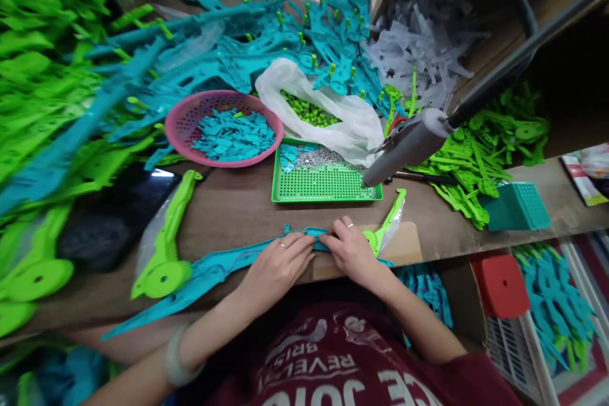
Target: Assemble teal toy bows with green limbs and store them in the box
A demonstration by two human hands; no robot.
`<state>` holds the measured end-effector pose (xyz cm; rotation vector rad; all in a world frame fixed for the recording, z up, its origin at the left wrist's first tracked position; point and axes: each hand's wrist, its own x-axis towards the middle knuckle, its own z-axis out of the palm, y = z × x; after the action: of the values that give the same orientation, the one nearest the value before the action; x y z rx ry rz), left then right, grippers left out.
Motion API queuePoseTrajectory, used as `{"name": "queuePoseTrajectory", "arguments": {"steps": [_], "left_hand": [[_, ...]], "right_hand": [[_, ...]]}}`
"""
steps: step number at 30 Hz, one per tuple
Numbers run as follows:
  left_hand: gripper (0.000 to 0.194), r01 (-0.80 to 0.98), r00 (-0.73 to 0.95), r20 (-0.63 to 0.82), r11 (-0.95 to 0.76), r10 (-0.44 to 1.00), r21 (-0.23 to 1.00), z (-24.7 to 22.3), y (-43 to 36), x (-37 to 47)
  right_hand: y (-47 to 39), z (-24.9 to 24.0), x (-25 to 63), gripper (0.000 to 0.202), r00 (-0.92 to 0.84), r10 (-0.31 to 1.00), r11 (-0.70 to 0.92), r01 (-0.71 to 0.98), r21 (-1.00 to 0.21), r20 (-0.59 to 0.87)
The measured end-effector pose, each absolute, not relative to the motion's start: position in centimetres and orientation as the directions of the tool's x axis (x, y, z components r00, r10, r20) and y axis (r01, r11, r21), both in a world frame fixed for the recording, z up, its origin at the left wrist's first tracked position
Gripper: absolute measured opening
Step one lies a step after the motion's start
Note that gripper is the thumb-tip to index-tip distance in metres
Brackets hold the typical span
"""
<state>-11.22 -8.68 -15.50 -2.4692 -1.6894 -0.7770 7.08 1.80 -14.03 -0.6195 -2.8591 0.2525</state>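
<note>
A long blue plastic piece (209, 269) lies slantwise along the front edge of the wooden table, its pointed end at the lower left. Both hands are on its right part, close together. My left hand (280, 261) has its fingers pressed together over the piece. My right hand (351, 250) grips the same piece with bent fingertips, just right of the left one. Beside the right hand sits a green piece with a clear part (375, 240), near a cardboard sheet (406, 242). Another green piece (164, 273) lies left of the hands, behind the blue piece.
Behind the hands are a green tray (318, 184) of small metal parts, a pink basket (223, 161) of blue bits and a white bag (359, 120). A grey electric screwdriver (409, 143) hangs at the right. Green piles (42, 76) and a teal basket (516, 206) flank the table.
</note>
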Motion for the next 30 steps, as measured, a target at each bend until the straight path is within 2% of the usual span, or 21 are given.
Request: {"name": "queuePoseTrajectory", "arguments": {"steps": [4,9,17,23,30], "left_hand": [[0.023,0.893,0.287,0.425,-0.400,0.858,0.205,-15.49,-8.84,-11.07],[0.025,0.900,0.295,0.447,-0.402,0.845,0.167,-15.44,-9.02,-10.90],[0.023,0.897,0.268,0.474,-0.397,0.838,0.195,-15.62,-9.18,-10.65],[0.018,0.899,0.173,0.459,-0.331,0.871,0.289,-15.68,-9.21,-10.43],[0.021,0.889,0.171,0.437,-0.330,0.883,0.318,-15.56,-9.16,-10.52]], "right_hand": [[1.88,-13.73,6.92,0.020,-0.906,0.391,0.917,0.370,-0.152,0.158],[2.04,-13.89,7.07,0.025,-0.908,0.372,0.926,0.346,-0.152,0.194],[2.11,-13.69,7.44,0.029,-0.891,0.394,0.901,0.326,-0.288,0.225],[2.26,-14.23,7.76,0.031,-0.891,0.415,0.866,0.324,-0.381,0.186],[2.34,-14.32,7.86,0.029,-0.898,0.412,0.859,0.325,-0.397,0.157]]}}
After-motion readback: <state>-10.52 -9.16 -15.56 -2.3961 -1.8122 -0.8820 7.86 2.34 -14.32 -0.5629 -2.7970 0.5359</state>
